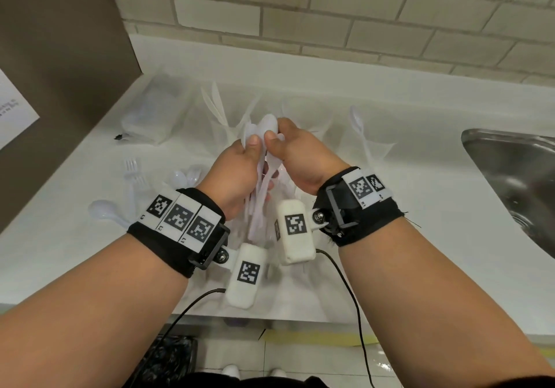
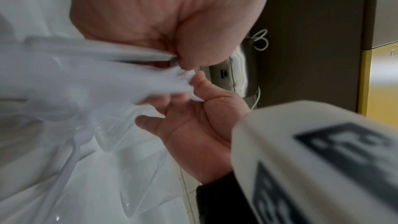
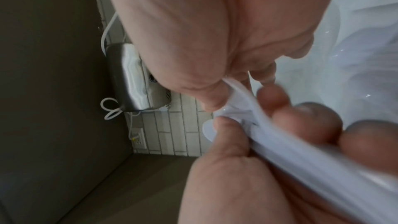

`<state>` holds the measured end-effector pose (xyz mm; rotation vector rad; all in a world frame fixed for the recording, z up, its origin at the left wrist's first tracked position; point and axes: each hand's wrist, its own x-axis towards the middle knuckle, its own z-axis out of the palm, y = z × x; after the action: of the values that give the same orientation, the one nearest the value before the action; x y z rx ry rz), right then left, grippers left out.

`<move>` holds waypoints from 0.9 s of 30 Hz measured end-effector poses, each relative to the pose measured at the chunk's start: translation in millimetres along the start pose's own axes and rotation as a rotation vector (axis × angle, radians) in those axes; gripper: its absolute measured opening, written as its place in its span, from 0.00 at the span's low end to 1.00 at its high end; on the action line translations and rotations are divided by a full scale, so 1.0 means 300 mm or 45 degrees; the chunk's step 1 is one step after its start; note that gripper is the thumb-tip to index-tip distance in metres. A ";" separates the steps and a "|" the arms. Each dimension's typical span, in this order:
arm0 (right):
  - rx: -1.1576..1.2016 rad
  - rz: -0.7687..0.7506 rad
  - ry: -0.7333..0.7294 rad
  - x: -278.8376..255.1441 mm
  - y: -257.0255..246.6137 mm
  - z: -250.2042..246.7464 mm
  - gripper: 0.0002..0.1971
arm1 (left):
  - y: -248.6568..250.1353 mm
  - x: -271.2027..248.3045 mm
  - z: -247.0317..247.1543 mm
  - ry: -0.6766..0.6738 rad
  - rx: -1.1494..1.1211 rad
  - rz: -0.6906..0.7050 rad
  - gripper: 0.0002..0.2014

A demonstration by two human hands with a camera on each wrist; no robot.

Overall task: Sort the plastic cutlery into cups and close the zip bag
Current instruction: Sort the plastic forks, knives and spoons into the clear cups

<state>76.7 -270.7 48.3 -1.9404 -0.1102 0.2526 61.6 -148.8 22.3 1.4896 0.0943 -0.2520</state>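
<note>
A bundle of white plastic spoons point(image 1: 262, 183) is held upright over the white counter point(image 1: 420, 195). My left hand point(image 1: 249, 153) grips the handles, and my right hand point(image 1: 280, 138) pinches the bowls at the top. The wrist views show the same blurred spoons point(image 2: 86, 74) point(image 3: 280, 142) between both hands. Behind the hands stand clear cups: one holds knives and forks point(image 1: 214, 108), and another on the right holds a single spoon point(image 1: 357, 120). The clear zip bag point(image 1: 153, 114) lies at the back left. Loose forks point(image 1: 132, 171) and spoons point(image 1: 102, 210) lie on the counter to the left.
A steel sink point(image 1: 510, 171) is set into the counter on the right. A brick-tile wall point(image 1: 330, 12) runs along the back and a brown panel point(image 1: 60, 57) stands on the left. The counter's front edge is just below my wrists.
</note>
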 end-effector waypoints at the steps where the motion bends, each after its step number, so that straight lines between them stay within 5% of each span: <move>1: -0.026 -0.021 0.023 0.001 -0.002 -0.002 0.16 | 0.000 -0.004 0.002 0.007 0.041 0.004 0.20; 8: 0.139 -0.065 0.059 0.013 0.008 0.022 0.22 | 0.003 -0.037 0.006 -0.170 0.045 -0.045 0.24; 15: 0.685 -0.058 -0.132 -0.009 0.055 0.023 0.13 | -0.001 -0.038 -0.002 -0.405 -0.057 -0.124 0.45; 22: 0.823 -0.064 0.066 -0.034 0.036 -0.018 0.10 | 0.003 -0.062 0.012 -0.464 0.024 -0.108 0.46; 27: 1.017 -0.242 0.355 -0.041 -0.015 -0.195 0.11 | -0.025 -0.145 -0.066 -0.596 0.350 -0.139 0.26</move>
<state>78.3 -324.5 75.0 -1.1434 -0.0030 -0.0999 19.6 -124.9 22.7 1.6610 -0.2446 -0.7180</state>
